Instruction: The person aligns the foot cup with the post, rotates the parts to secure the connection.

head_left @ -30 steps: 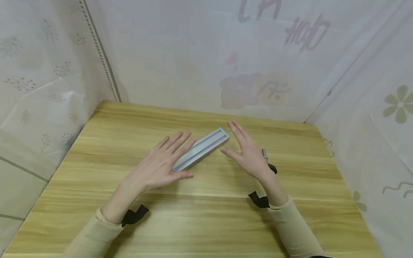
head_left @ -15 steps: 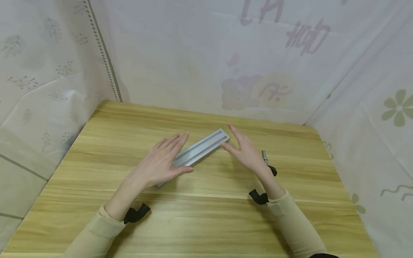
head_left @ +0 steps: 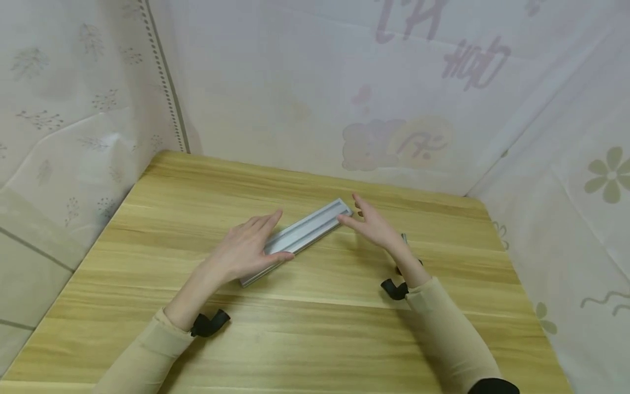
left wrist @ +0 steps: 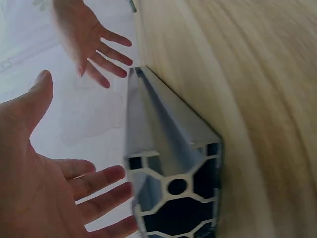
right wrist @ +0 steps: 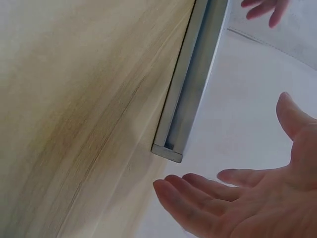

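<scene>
A silver aluminium extrusion profile (head_left: 310,225) with grooves along its top lies slantwise on the wooden table. Its hollow, webbed end face (left wrist: 177,186) shows in the left wrist view; the far end (right wrist: 167,152) looks capped in the right wrist view. My left hand (head_left: 242,247) is over and beside the nearer end, thumb apart from the fingers, gripping nothing. Beside the far end is my right hand (head_left: 376,224), its fingers loosely bent and its palm facing the profile. In the right wrist view, a small gap separates its fingers from the profile.
Behind my right forearm lies a small part with a metal stud (head_left: 404,238) and a black piece, mostly hidden. Black fittings (head_left: 210,323) sit at both wrists. Printed cloth walls (head_left: 275,82) border the table (head_left: 305,350) at the back and sides.
My left hand's spread fingers have come closer together, uncovering the profile's near end. My right hand's fingers have bent slightly, and its forearm now hides more of the studded part.
</scene>
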Demonstrator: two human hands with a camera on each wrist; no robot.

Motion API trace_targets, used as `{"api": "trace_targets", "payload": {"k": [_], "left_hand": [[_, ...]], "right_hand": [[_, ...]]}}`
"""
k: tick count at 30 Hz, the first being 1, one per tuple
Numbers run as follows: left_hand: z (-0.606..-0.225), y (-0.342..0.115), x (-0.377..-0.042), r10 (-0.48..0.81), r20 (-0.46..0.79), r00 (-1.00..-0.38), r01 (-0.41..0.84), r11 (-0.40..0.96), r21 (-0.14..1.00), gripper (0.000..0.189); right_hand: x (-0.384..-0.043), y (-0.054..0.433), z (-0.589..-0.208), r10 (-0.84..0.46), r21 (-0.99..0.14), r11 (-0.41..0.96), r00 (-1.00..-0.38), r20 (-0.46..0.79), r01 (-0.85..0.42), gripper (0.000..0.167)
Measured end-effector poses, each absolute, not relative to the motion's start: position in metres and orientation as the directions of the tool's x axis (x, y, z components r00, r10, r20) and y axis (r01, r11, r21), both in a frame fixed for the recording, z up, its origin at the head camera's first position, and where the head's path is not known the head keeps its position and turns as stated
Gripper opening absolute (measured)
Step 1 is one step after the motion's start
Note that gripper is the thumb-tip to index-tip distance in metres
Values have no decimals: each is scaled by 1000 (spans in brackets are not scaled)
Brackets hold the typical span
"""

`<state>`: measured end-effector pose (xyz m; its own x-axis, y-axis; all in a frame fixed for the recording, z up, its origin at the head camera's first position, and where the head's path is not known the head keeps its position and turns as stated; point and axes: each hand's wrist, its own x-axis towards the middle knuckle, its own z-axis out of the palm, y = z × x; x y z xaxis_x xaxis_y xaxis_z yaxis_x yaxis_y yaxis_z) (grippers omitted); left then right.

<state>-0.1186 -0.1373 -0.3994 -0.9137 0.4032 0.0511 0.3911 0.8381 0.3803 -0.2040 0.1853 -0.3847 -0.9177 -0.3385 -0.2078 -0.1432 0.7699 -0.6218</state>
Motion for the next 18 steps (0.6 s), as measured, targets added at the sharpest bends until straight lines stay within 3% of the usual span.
{"api": "trace_targets", "payload": {"k": [13,18], "left_hand": [[-415,-134,-122,337,-35,-941,298,872,389,96],[-417,-132,-122,325,-62,-944,278,880,386,94]], "right_hand": [[-222,182,-399,-322,-596,798,-897,-303,-85,101],[-224,179,-400,-326,-598,796,-897,-298,-91,93]]}}
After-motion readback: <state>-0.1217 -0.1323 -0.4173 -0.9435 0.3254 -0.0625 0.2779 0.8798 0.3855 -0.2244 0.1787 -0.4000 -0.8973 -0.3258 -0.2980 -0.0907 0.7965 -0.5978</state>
